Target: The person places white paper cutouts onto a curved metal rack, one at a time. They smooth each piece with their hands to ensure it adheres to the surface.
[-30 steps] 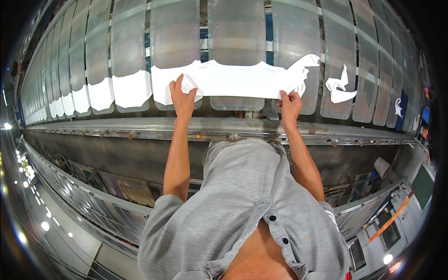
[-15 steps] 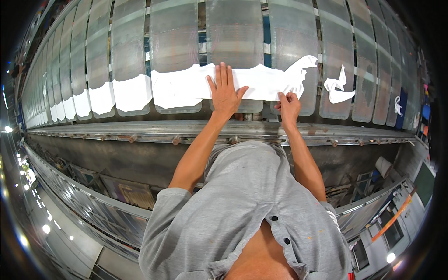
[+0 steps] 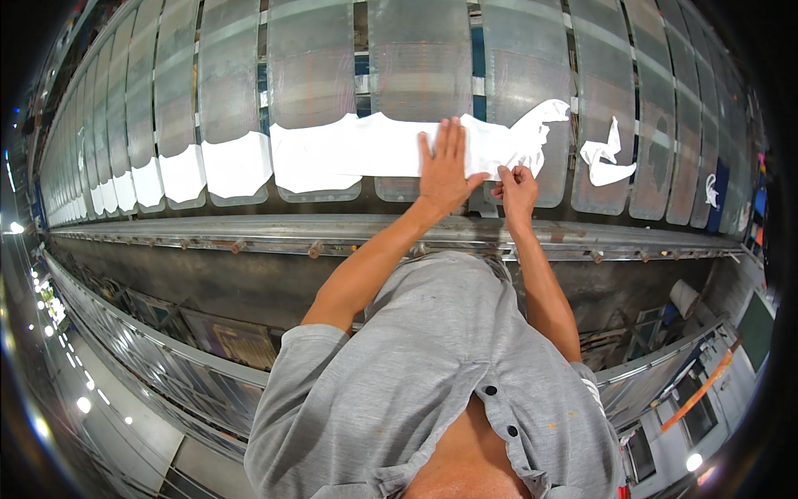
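Note:
A long strip of white fabric (image 3: 391, 148) lies across several grey boards, flat on its left part and bunched at its right end. My left hand (image 3: 445, 170) rests palm down on the strip, its fingers stretched out. Close by on the right, my right hand (image 3: 519, 191) pinches the near edge of the fabric beside the creased part. A smaller crumpled white piece of cloth (image 3: 605, 162) lies apart on the board to the right of my hands.
A row of long grey boards (image 3: 420, 58) runs left and right, with narrow gaps between them. White fabric pieces (image 3: 237, 162) lie flat on the boards to the left. A metal rail (image 3: 349, 233) passes between my body and the boards. Dark blue material (image 3: 717, 191) sits far right.
My left hand has slid to the right along the white fabric, toward my right hand. The right hand keeps its pinch in nearly the same place.

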Motion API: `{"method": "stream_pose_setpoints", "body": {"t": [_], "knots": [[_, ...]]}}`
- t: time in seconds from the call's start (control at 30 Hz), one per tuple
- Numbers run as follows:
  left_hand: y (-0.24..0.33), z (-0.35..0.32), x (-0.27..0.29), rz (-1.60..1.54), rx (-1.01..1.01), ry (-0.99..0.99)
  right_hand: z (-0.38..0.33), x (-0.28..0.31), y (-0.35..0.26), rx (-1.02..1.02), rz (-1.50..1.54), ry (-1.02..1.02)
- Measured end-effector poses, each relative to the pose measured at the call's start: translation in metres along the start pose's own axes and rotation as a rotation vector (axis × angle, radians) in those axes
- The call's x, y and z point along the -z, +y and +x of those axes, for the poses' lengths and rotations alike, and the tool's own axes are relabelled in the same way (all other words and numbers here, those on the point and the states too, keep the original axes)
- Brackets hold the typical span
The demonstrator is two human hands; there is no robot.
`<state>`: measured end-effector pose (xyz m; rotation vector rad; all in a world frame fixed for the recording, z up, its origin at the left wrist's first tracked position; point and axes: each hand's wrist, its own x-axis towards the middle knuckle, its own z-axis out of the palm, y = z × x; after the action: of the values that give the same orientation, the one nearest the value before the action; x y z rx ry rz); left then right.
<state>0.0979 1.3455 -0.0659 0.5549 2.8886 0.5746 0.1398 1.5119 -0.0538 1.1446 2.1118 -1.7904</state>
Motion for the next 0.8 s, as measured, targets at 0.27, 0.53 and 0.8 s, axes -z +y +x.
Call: {"method": "stream_pose_setpoints", "body": {"t": [0.27, 0.53, 0.8], "knots": [[-0.027, -0.024, 0.013, 0.000, 0.070, 0.021, 0.000, 0.002, 0.001, -0.018, 0.027, -0.020], [-0.115, -0.063, 0.045, 0.101, 0.388, 0.156, -0.008, -0.007, 0.012, 0.379, -0.454, 0.044], [-0.114, -0.073, 0.034, 0.053, 0.538, 0.275, -0.031, -0.047, -0.022, 0.522, -0.556, -0.055]]}}
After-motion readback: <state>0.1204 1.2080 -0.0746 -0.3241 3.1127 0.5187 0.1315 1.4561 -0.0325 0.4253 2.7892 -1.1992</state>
